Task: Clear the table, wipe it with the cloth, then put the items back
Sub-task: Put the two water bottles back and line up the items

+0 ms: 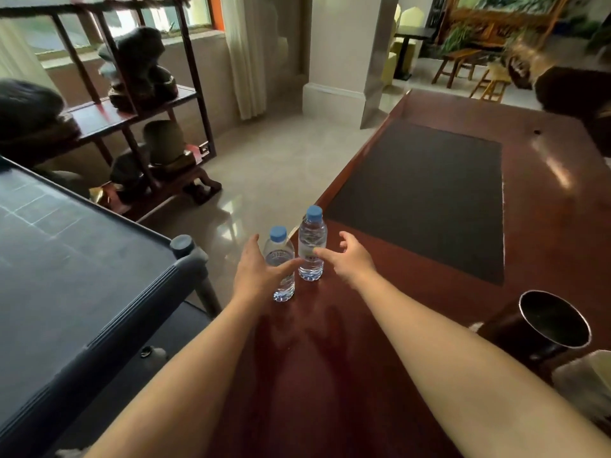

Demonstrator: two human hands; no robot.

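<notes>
Two clear water bottles with blue caps stand upright at the left edge of the dark red wooden table. My left hand is open, curved around the left side of the nearer bottle, its thumb across the bottle's front. My right hand is open beside the farther bottle, its thumb touching the bottle's side and its fingers spread. A light cloth lies at the table's near right edge.
A black mat covers the table's middle. A dark cup with a metal rim stands at the right, near the cloth. A grey cart stands to the left of the table. A wooden shelf with stones stands beyond it.
</notes>
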